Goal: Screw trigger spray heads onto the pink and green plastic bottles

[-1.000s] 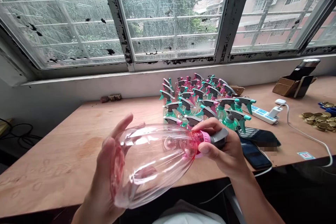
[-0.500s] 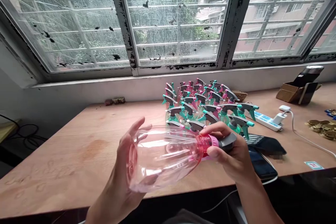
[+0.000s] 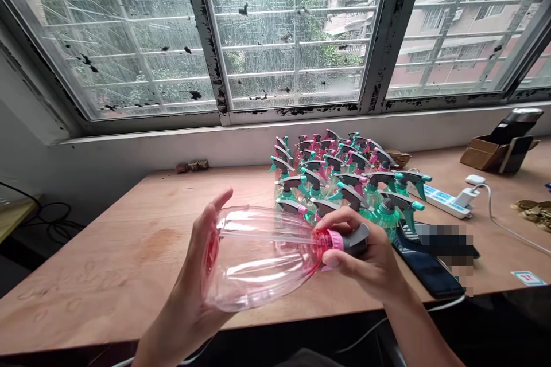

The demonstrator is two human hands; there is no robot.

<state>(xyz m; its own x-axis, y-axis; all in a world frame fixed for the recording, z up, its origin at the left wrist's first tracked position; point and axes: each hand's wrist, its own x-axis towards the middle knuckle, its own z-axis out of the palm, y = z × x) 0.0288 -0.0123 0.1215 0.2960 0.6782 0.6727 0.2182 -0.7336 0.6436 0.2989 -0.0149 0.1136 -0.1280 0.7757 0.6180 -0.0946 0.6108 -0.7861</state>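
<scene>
I hold a clear pink spray bottle (image 3: 262, 255) sideways above the near edge of the wooden table (image 3: 129, 246). My left hand (image 3: 193, 287) cups the bottle's base, fingers curled round it. My right hand (image 3: 365, 261) pinches the pink collar and grey trigger head (image 3: 350, 239) at the bottle's neck. Just behind the bottle stands a cluster of several finished spray bottles (image 3: 340, 175) with pink and teal triggers.
A white power strip (image 3: 443, 199) with a plugged charger and cable lies to the right. Dark phones (image 3: 426, 266) rest near the front edge. A cardboard box with a flask (image 3: 499, 143) and gold caps (image 3: 536, 212) sit far right. The window runs along the back.
The bottle has tilted closer to level and shifted slightly right and away from me. Both hands keep their hold; the view has panned a little.
</scene>
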